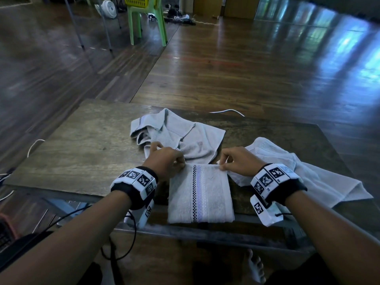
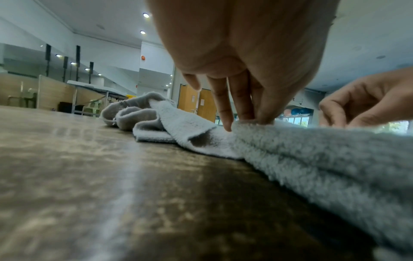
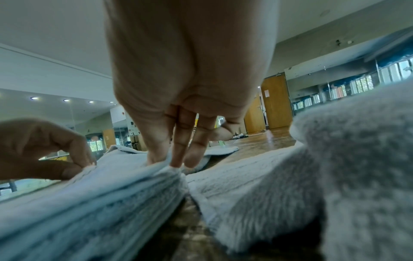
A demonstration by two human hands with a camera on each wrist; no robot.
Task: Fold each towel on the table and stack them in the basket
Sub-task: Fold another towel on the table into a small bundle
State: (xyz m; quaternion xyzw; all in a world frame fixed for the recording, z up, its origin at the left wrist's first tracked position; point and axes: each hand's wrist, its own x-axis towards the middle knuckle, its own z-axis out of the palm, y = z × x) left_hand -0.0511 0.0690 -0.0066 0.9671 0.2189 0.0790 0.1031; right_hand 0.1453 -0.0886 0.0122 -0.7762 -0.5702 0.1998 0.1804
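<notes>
A folded grey towel (image 1: 200, 194) with a checkered and purple stripe lies at the table's near edge. My left hand (image 1: 167, 161) pinches its far left corner, seen close in the left wrist view where the left hand (image 2: 243, 113) grips the towel (image 2: 312, 151). My right hand (image 1: 236, 161) pinches the far right corner; in the right wrist view that right hand (image 3: 176, 155) holds the stacked layers of the towel (image 3: 100, 194). A crumpled grey towel (image 1: 174, 134) lies behind the folded one. Another loose towel (image 1: 298, 171) spreads to the right. No basket is identifiable on the table.
The wooden table (image 1: 82, 145) has bare surface at the left. A white cable (image 1: 228, 111) lies at its far edge. A green plastic chair (image 1: 147, 21) carrying a yellow basket (image 1: 136, 1) stands far back on the wooden floor, near a fan (image 1: 109, 8).
</notes>
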